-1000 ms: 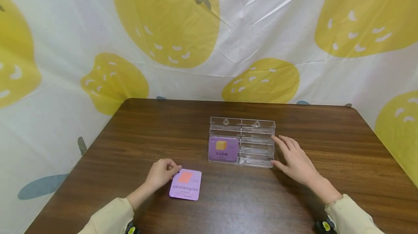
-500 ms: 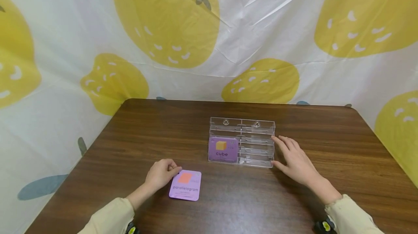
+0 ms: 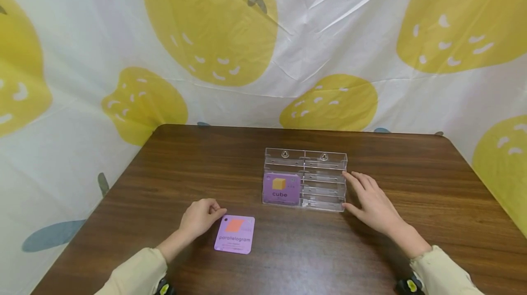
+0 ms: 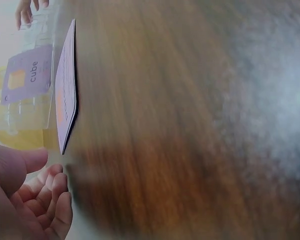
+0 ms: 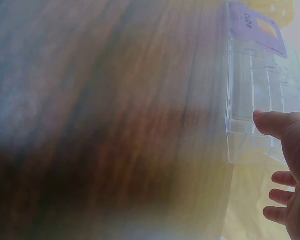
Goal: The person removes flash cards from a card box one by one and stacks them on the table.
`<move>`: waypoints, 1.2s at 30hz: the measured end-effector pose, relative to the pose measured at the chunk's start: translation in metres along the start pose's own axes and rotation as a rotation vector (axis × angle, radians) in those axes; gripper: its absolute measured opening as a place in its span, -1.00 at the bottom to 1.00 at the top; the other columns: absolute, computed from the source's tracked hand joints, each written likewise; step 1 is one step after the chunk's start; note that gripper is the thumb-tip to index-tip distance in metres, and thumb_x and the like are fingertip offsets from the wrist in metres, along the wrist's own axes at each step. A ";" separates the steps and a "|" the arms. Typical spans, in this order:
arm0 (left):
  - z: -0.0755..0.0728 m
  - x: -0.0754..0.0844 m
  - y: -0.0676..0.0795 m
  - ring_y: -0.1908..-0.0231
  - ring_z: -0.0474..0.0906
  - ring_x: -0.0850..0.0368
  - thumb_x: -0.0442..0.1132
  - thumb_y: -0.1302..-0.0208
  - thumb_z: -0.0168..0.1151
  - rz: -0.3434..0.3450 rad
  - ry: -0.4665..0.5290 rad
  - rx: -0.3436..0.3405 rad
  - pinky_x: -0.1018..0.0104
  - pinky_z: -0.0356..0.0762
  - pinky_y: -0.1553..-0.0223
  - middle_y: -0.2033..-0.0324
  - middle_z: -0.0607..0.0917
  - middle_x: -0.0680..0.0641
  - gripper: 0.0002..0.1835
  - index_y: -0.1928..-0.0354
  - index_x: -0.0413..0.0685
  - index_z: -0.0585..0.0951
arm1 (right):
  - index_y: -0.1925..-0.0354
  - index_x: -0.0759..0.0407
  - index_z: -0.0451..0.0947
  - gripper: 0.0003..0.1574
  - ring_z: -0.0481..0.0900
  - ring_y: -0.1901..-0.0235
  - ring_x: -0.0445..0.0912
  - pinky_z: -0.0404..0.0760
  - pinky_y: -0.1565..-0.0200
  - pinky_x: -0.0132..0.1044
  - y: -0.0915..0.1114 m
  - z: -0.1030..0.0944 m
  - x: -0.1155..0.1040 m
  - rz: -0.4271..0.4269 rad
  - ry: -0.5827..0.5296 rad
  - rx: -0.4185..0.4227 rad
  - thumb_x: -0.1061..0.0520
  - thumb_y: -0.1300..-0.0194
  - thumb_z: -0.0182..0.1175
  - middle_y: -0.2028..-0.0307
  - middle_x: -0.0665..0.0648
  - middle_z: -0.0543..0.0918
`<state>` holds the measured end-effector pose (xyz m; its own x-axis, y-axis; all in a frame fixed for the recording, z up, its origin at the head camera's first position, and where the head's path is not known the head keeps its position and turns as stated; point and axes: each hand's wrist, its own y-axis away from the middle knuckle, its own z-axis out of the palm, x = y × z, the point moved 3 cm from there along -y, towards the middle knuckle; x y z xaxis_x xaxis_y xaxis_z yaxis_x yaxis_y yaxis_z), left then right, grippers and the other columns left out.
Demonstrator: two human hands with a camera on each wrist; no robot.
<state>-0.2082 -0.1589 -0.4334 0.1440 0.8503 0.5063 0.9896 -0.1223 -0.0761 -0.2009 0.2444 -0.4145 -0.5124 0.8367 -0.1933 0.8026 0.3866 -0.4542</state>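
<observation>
A purple "parallelogram" card [image 3: 234,234] lies flat on the table, its corner hole uncovered. My left hand [image 3: 199,217] is just off that corner with fingers loosely bent; the left wrist view shows a gap between the fingertips and the card [image 4: 66,95]. To the right stands a clear plastic rack [image 3: 324,165] with two columns of tiered slots. A purple "cube" card [image 3: 281,189] sits upright at the front of its left column. My right hand [image 3: 373,204] rests thumb and fingertips on the rack's right side, fingers fairly straight.
The brown wooden table [image 3: 197,162] has rounded back corners. A white curtain [image 3: 341,48] with a yellow fruit print hangs behind it and along both sides. Dark straps with wrist cameras show at both sleeves.
My left hand has let go of the parallelogram card's corner and drawn slightly back to the left. The card now lies flat with its hole showing. The right hand and rack have stayed put.
</observation>
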 end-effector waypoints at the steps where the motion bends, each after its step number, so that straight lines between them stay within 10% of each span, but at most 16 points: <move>1: -0.001 0.000 0.000 0.66 0.29 0.24 -0.10 -0.08 0.28 -0.002 0.003 0.001 0.36 0.21 0.65 0.72 0.45 0.14 -0.81 0.57 0.01 0.56 | -0.25 0.27 0.20 -0.04 0.26 -0.07 0.25 0.33 0.00 0.13 0.000 0.000 0.000 0.000 0.000 0.001 0.07 0.07 0.39 -0.09 0.39 0.33; 22: -0.007 0.005 -0.014 0.65 0.42 0.23 -0.14 -0.17 0.22 0.058 0.258 -0.038 0.41 0.36 0.62 0.69 0.54 0.04 -0.80 0.49 -0.11 0.60 | -0.25 0.30 0.19 -0.05 0.26 -0.07 0.24 0.33 0.01 0.13 0.000 0.000 -0.001 -0.008 0.005 -0.003 0.08 0.06 0.38 -0.09 0.40 0.33; 36: -0.003 0.019 -0.026 0.33 0.58 0.05 -0.13 -0.21 0.18 0.014 0.523 -0.113 0.26 0.59 0.40 0.34 0.66 -0.17 -0.74 0.24 -0.21 0.59 | -0.26 0.27 0.18 -0.04 0.26 -0.08 0.24 0.33 0.00 0.13 0.000 0.001 -0.001 0.000 0.006 -0.008 0.07 0.04 0.38 -0.09 0.39 0.33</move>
<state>-0.2313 -0.1414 -0.4193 0.1108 0.4834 0.8684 0.9776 -0.2103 -0.0077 -0.2007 0.2434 -0.4151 -0.5108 0.8388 -0.1884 0.8050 0.3898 -0.4473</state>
